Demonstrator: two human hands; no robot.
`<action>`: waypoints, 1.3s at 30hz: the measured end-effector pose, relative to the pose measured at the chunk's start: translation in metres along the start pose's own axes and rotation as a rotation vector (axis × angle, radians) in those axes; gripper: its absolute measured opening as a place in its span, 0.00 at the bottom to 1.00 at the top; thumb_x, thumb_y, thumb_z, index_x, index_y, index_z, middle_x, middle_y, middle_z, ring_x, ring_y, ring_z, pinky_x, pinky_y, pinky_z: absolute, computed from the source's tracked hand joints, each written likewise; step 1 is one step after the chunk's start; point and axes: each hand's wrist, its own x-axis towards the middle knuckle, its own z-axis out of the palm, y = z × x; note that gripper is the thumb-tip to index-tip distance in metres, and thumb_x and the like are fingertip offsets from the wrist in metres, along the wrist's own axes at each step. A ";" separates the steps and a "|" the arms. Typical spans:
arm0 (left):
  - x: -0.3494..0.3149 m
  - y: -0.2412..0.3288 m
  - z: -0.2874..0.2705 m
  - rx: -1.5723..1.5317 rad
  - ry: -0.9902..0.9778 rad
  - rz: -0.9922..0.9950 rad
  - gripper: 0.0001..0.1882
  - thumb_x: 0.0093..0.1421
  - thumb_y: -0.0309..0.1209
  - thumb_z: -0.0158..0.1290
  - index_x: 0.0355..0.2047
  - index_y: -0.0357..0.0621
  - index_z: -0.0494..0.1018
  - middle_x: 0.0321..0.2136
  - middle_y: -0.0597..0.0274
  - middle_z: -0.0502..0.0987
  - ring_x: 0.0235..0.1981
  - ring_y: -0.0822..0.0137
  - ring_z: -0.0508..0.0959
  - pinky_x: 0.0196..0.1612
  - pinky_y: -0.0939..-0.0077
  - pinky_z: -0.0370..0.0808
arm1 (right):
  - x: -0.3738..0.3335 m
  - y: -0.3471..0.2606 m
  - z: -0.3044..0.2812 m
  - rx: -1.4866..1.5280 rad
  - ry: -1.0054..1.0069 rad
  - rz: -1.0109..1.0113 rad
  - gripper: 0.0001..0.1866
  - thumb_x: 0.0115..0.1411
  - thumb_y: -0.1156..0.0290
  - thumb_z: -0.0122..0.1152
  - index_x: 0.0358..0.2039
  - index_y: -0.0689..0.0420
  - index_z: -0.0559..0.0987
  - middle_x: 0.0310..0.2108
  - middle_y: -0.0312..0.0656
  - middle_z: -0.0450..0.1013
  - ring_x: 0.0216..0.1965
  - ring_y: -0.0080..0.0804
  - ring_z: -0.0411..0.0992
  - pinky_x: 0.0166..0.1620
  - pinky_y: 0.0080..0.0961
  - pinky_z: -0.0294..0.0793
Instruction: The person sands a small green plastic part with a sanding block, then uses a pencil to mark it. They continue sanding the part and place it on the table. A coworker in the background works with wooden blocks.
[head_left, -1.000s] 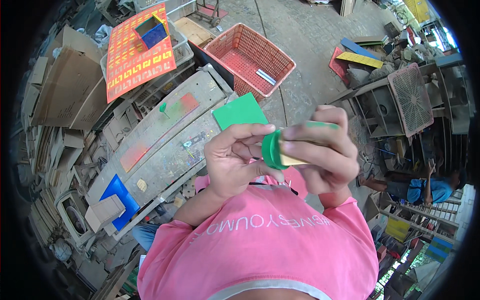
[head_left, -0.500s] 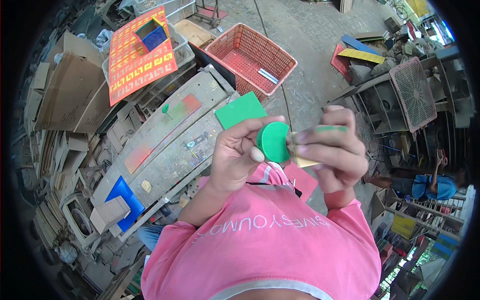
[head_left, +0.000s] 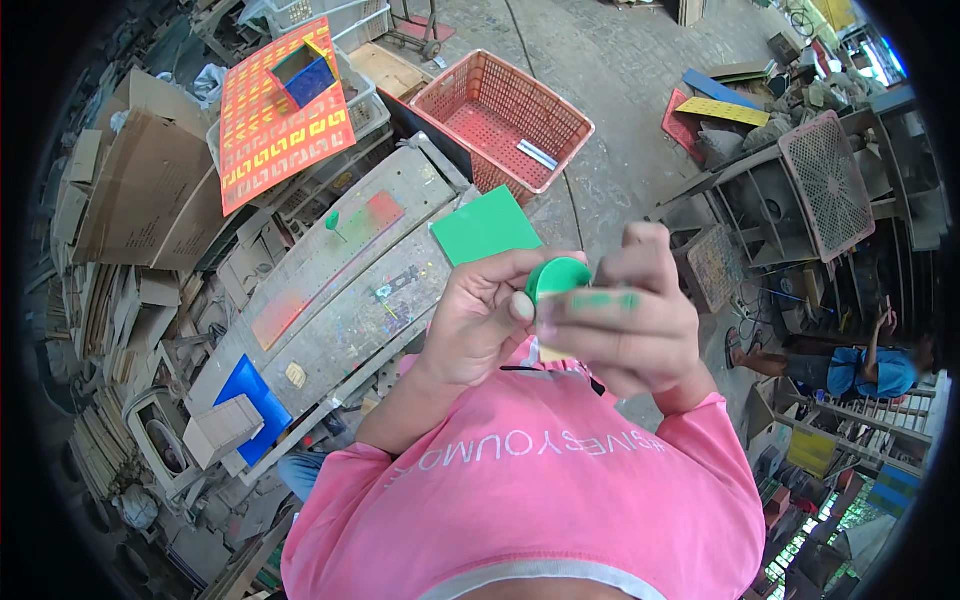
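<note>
Between the thumb and fingers of my left hand (head_left: 468, 325) is a small green block (head_left: 548, 273) with a rounded outer edge. My right hand (head_left: 635, 320), smeared by motion, lies across the block and covers much of its face. It grips a thin tan piece (head_left: 552, 354), perhaps sandpaper, whose edge shows below the fingers. Green marks are on the back of the right fingers. Just beyond my left hand, a flat green board (head_left: 484, 226) rests at the bench's end.
A paint-stained wooden bench (head_left: 350, 300) runs along my left, bearing a blue sheet (head_left: 262, 388) and a small box (head_left: 222, 430). Ahead stands a red plastic crate (head_left: 480, 110). An orange patterned sheet (head_left: 285, 155) lies over baskets. Another person (head_left: 870, 372) is off to the right.
My right hand has moved left with the tan piece, from beside the green block to over it. The block has tilted slightly in my left hand.
</note>
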 end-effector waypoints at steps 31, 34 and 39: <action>0.003 0.009 -0.005 -0.098 0.106 -0.062 0.28 0.57 0.35 0.57 0.50 0.26 0.65 0.44 0.48 0.74 0.38 0.64 0.79 0.40 0.72 0.80 | 0.000 0.021 -0.013 -0.054 0.026 -0.051 0.12 0.47 0.69 0.60 0.35 0.56 0.80 0.40 0.36 0.73 0.36 0.36 0.63 0.40 0.37 0.56; 0.000 0.008 -0.010 -0.097 0.115 -0.056 0.29 0.57 0.36 0.57 0.51 0.26 0.64 0.43 0.49 0.74 0.38 0.64 0.79 0.40 0.72 0.80 | 0.002 0.020 -0.013 -0.034 0.027 -0.012 0.14 0.46 0.71 0.59 0.36 0.57 0.80 0.40 0.36 0.73 0.36 0.35 0.63 0.40 0.36 0.57; 0.003 0.017 -0.006 -0.110 0.086 -0.067 0.29 0.58 0.37 0.55 0.52 0.25 0.63 0.40 0.47 0.75 0.37 0.62 0.79 0.40 0.73 0.79 | 0.007 0.027 -0.011 -0.128 0.068 0.002 0.15 0.45 0.72 0.60 0.37 0.56 0.80 0.40 0.36 0.73 0.35 0.34 0.64 0.40 0.36 0.57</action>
